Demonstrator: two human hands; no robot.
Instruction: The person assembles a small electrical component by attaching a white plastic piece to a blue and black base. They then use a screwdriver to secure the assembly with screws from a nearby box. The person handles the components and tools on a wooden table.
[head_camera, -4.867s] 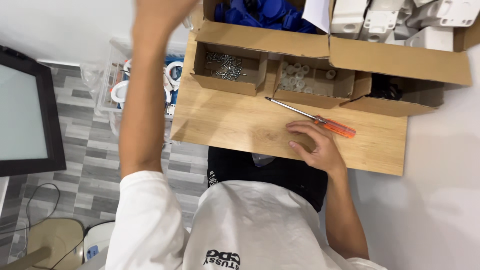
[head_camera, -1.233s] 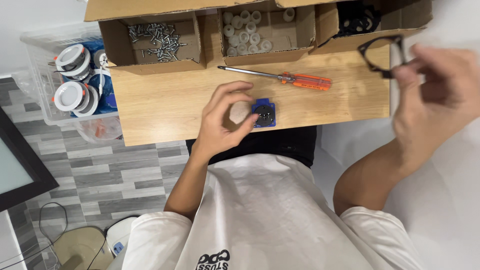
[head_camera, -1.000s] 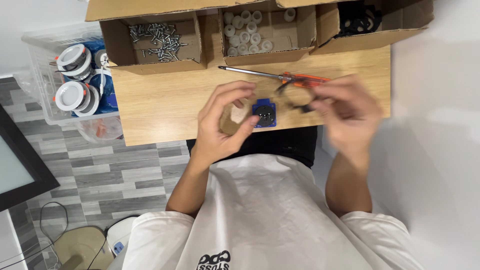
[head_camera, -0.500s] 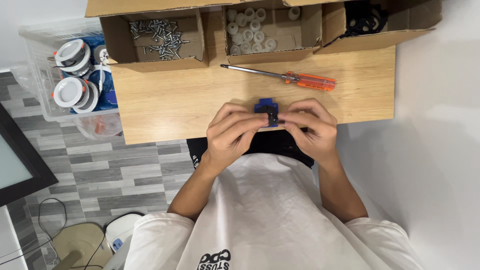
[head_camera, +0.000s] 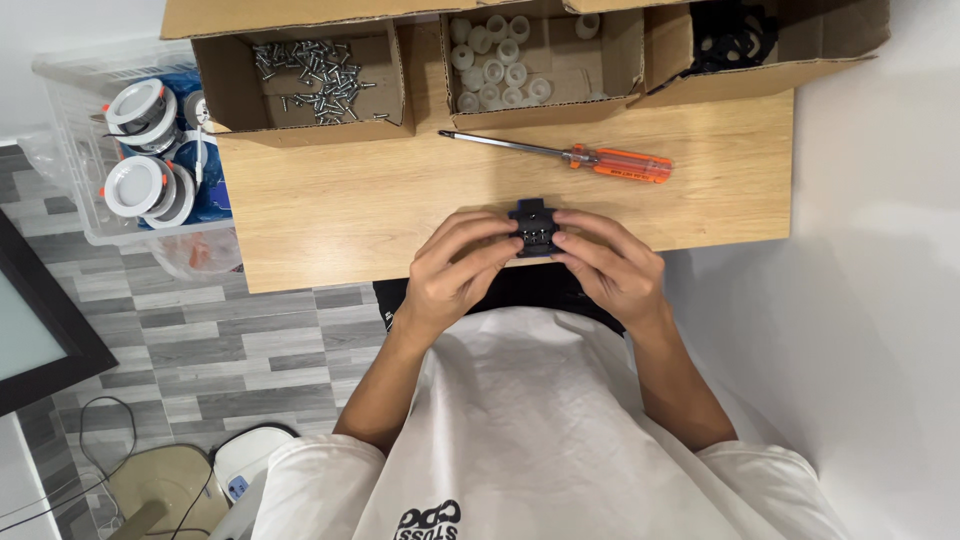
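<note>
- Both hands have slid slightly toward 6 o'clock since half a second ago.
- Left hand (head_camera: 452, 272) and right hand (head_camera: 610, 268) pinch a small dark-blue part (head_camera: 533, 228) between fingertips, above the wooden table (head_camera: 340, 210) edge.
- Its long axis is too hidden to tell.
- Orange-handled screwdriver (head_camera: 560, 155) lies at 12 o'clock, handle toward 3 o'clock.

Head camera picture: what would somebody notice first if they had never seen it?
Probably the left hand and right hand pinching a small dark part together at the near edge of the wooden table. Next, the orange-handled screwdriver lying just beyond them. Behind it stand open cardboard boxes, one with screws and one with white caps.
</note>
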